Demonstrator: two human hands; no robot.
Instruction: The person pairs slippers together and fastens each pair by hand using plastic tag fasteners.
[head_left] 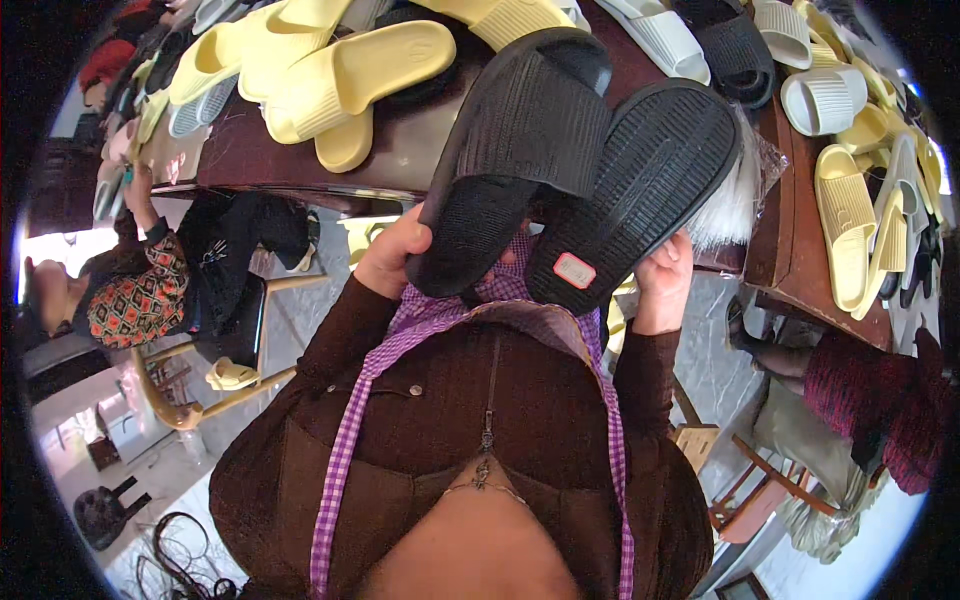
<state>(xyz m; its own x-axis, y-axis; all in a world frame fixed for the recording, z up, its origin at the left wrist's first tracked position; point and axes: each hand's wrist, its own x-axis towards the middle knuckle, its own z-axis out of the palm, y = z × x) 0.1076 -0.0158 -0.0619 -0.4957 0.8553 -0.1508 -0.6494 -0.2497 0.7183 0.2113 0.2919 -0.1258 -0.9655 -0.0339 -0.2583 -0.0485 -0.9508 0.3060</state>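
Two black slide slippers are held up in front of my chest, near the table's edge. My left hand [392, 256] is closed on the heel end of the left slipper [530, 125], whose ribbed strap faces up. The right slipper [665, 150] shows its grooved sole, with a pink-edged white sticker [574, 271] near the heel. My right hand [664, 280] grips this one by its right edge, fingers bent and partly hidden. The two slippers overlap or touch along their inner sides.
Yellow slippers [390, 65] are heaped on the dark red table [400, 140] ahead. Pale and black slippers [735, 50] lie beyond at right. Clear plastic wrap [735, 195] sits by the right slipper. Other people sit at left [140, 295] and right [870, 400], near wooden chairs.
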